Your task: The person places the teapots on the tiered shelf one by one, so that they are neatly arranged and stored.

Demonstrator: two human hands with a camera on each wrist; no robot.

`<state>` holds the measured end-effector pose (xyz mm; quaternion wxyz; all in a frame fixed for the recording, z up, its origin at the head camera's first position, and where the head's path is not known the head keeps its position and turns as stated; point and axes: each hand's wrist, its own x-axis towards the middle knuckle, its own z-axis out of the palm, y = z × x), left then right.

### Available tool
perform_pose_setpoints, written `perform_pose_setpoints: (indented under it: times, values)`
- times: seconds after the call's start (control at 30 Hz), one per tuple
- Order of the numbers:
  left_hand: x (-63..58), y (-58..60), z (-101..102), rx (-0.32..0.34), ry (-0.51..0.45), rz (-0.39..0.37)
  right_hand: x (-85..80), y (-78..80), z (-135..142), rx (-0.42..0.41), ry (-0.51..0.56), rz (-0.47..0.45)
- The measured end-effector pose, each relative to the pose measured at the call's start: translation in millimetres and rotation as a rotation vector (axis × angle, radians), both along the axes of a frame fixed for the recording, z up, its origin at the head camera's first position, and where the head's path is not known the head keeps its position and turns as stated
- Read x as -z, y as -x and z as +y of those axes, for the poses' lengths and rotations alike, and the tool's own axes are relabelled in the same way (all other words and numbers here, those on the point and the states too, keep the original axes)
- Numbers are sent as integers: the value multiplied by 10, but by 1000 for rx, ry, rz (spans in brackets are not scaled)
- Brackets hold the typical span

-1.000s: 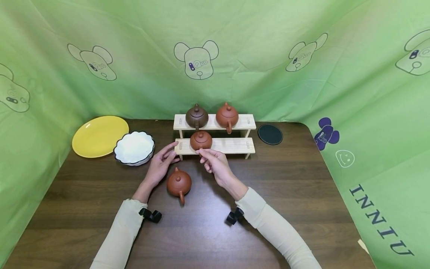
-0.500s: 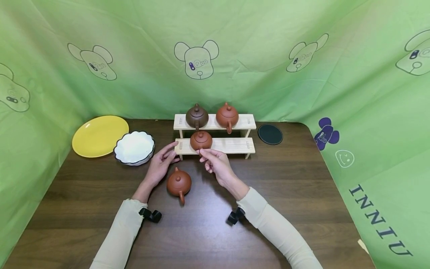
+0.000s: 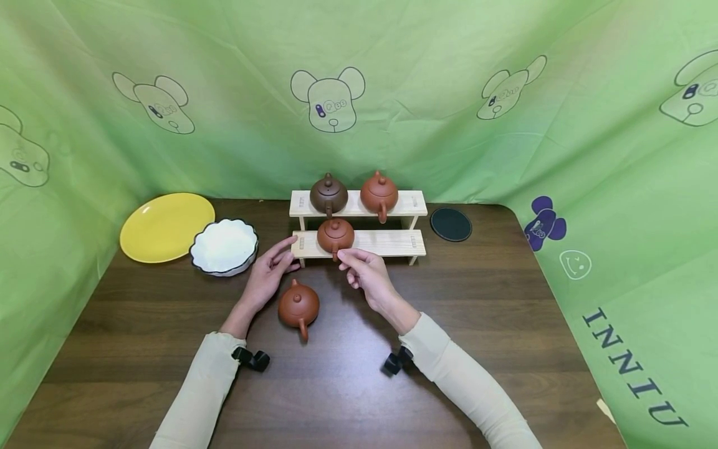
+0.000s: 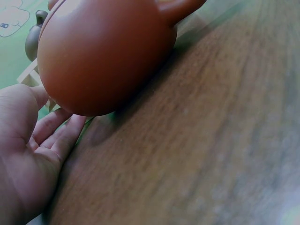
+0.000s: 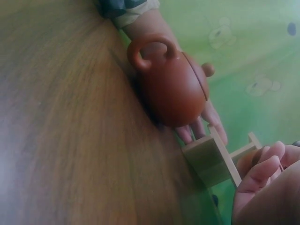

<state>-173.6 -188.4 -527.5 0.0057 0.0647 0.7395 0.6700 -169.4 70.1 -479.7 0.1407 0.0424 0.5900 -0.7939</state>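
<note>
A reddish-brown teapot (image 3: 335, 233) sits on the lower tier of a small wooden stand (image 3: 387, 243), its handle toward the person. My right hand (image 3: 370, 279) is beside that handle, thumb and index fingertips right at its right side, the handle showing uncovered. My left hand (image 3: 266, 277) touches the left end of the lower tier, fingers extended. A second reddish-brown teapot (image 3: 298, 305) stands on the table next to my left hand; its round body (image 4: 108, 51) covers part of the fingers in the left wrist view.
On the upper tier stand a dark brown teapot (image 3: 328, 194) and an orange-brown teapot (image 3: 379, 193). A yellow plate (image 3: 165, 227) and a white scalloped bowl (image 3: 224, 246) are at the left. Right of the stand lies a dark round coaster (image 3: 451, 224). Green cloth (image 3: 415, 125) hangs behind.
My right hand has shifted slightly right off the handle of the lower-tier teapot, which it pinched before. The teapot stays in place. My left hand has not moved.
</note>
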Motion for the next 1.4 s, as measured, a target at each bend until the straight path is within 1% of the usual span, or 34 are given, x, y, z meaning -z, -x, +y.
perform_pose_setpoints:
  times: [0.33,0.63,0.97,1.2,1.4]
  values:
    - [6,3,11,6,-26,3,45,-16,79,32,-14,-17]
    - [15,11,8,7,-25,-3,63,-67,118,25,-24,-32]
    - [15,8,7,4,-19,-7,82,-194,136,-22,-28,-32]
    - [7,-4,5,6,-15,13,98,-312,124,-56,-10,-55]
    - [7,-3,3,6,-20,5,116,-417,93,-98,-13,-83]
